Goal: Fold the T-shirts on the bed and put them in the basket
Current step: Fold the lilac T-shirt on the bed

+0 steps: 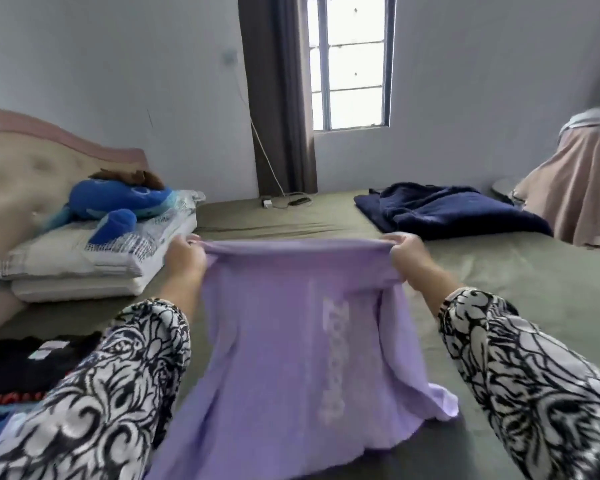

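Lilac T-shirt (291, 341) hangs in the middle of the frame, stretched between both hands above the green bed sheet (516, 271). Pale lettering runs sideways down its front, blurred and unreadable. The left hand (184, 258) has its fingers curled tight round one end of the bunched top edge, and the right hand (407, 254) pinches the other end the same way, so the cloth droops from that edge toward the bottom of the frame. Both arms wear black-and-white patterned sleeves (534, 375). At lower left a dark pile of clothes (25, 362) lies on the bed. At middle left a blue plush toy (118, 202) rests on stacked pillows (84, 265). A navy blanket (447, 209) lies at upper right of the bed, below the window (350, 60).
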